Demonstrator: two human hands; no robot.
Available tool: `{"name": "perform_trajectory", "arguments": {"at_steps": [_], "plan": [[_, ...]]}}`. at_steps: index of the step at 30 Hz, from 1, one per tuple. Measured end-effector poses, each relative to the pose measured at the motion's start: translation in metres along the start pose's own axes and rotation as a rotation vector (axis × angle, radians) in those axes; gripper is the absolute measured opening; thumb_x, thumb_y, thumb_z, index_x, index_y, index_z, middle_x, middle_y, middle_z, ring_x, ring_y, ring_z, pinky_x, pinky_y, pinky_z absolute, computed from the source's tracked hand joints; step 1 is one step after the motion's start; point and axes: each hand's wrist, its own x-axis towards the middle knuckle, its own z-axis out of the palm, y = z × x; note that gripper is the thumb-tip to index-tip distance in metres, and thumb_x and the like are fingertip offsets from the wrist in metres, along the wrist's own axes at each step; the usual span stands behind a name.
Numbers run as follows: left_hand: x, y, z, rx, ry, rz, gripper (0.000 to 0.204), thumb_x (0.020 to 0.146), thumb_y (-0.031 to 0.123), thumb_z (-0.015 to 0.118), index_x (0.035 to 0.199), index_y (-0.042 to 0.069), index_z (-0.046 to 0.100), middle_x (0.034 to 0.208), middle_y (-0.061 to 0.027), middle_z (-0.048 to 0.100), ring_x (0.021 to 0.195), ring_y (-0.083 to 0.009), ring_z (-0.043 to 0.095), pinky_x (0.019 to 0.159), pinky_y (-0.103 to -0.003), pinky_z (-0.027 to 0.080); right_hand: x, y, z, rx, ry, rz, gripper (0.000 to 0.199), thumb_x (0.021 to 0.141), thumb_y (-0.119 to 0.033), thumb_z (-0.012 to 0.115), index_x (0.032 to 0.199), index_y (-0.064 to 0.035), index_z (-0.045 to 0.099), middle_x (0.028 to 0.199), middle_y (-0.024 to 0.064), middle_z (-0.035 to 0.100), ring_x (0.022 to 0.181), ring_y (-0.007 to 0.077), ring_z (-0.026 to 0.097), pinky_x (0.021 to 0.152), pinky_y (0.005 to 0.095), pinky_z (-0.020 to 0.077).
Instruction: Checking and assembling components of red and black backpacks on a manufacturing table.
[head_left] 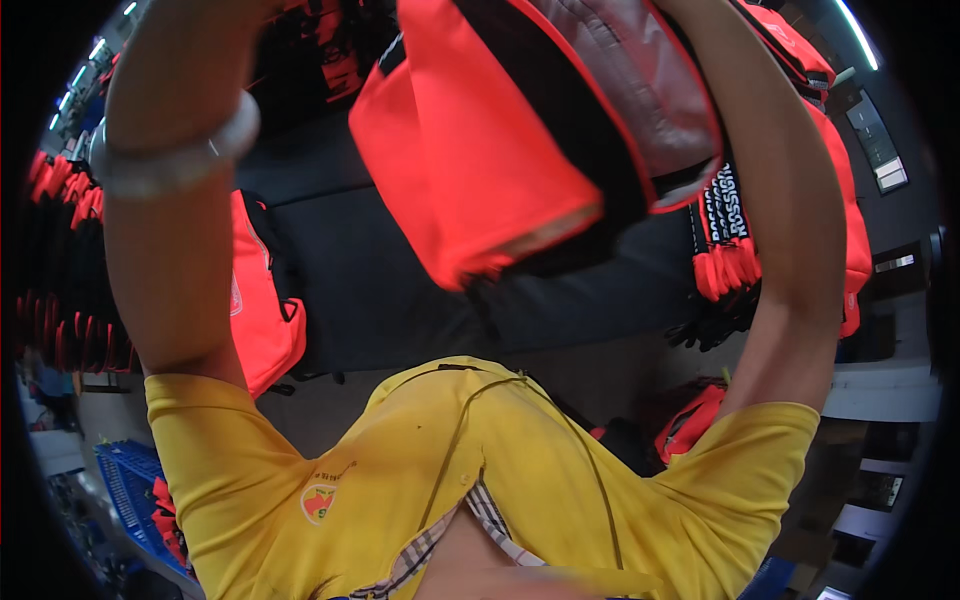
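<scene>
A bright red-orange bag (455,130) with a black band and a grey inner side (650,90) hangs raised and tilted before me, above the dark work surface. My left forearm, with a white bangle (180,155) on it, rises left of the bag. My left hand (195,50) runs out of the top edge, and its fingers are out of sight. On the other side, my right hand (695,12) is by the bag's upper right edge. Its fingers are cut off too, so its grip on the bag cannot be made out.
The black surface (330,235) spans the middle. Another red bag (265,300) lies at its left. Stacked red-and-black pieces (70,260) stand farther left, with a blue crate (135,500) below. Black straps with white lettering (725,230) and more red bags (845,220) are at right.
</scene>
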Motion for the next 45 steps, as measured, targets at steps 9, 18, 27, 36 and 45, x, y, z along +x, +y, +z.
{"name": "perform_trajectory", "arguments": {"at_steps": [9, 18, 27, 36, 45], "plan": [[-0.031, 0.299, 0.033, -1.377, -0.414, -1.044, 0.024, 0.093, 0.020, 0.064, 0.097, -0.001, 0.055, 0.072, -0.0046, 0.044, 0.067, -0.0096, 0.038, 0.061, -0.027, 0.039, -0.092, 0.071, 0.112, -0.029, 0.632, 0.232, 0.037, 0.087, -0.017, 0.058, 0.116, 0.0046, 0.055, 0.110, 0.0257, 0.060, 0.103, 0.0377, 0.057, 0.090, 0.0425, 0.0451], [-0.078, 0.328, 0.020, -1.907, -0.317, -1.331, 0.022, 0.099, 0.022, 0.055, 0.089, 0.001, 0.059, 0.075, 0.0074, 0.051, 0.069, 0.0002, 0.044, 0.059, -0.018, 0.036, -0.234, -0.034, 0.174, 0.088, 0.083, -0.314, 0.032, 0.088, -0.032, 0.067, 0.106, -0.0055, 0.065, 0.098, 0.0129, 0.066, 0.094, 0.0286, 0.062, 0.080, 0.0353, 0.0478], [-0.089, 0.317, -0.001, -2.240, -0.789, -1.290, 0.037, 0.103, 0.033, 0.047, 0.086, 0.004, 0.062, 0.075, 0.0095, 0.052, 0.068, 0.0015, 0.044, 0.063, -0.016, 0.039, -0.268, -0.051, 0.192, 1.196, -0.627, 0.287, 0.026, 0.097, -0.023, 0.058, 0.083, -0.0011, 0.059, 0.074, -0.0075, 0.051, 0.071, 0.0006, 0.044, 0.064, 0.0181, 0.0372], [-0.069, 0.332, -0.019, -2.249, -1.148, -1.165, 0.038, 0.097, 0.041, 0.055, 0.083, 0.007, 0.060, 0.073, 0.0077, 0.045, 0.069, -0.0013, 0.040, 0.061, -0.020, 0.035, -0.254, -0.037, 0.207, 0.899, -0.626, 0.096, 0.025, 0.094, -0.020, 0.062, 0.087, 0.0033, 0.062, 0.066, 0.0017, 0.051, 0.064, 0.0080, 0.044, 0.061, 0.0264, 0.0408], [-0.088, 0.315, -0.015, -2.594, -0.804, -1.518, 0.085, 0.101, 0.058, 0.015, 0.118, -0.013, 0.060, 0.110, -0.0172, 0.068, 0.100, -0.0201, 0.065, 0.094, -0.027, 0.047, -0.277, -0.021, 0.191, 0.781, -0.367, 0.135, 0.022, 0.094, -0.015, 0.057, 0.081, 0.0019, 0.057, 0.064, 0.0017, 0.046, 0.062, 0.0091, 0.043, 0.060, 0.0251, 0.0391]]}}
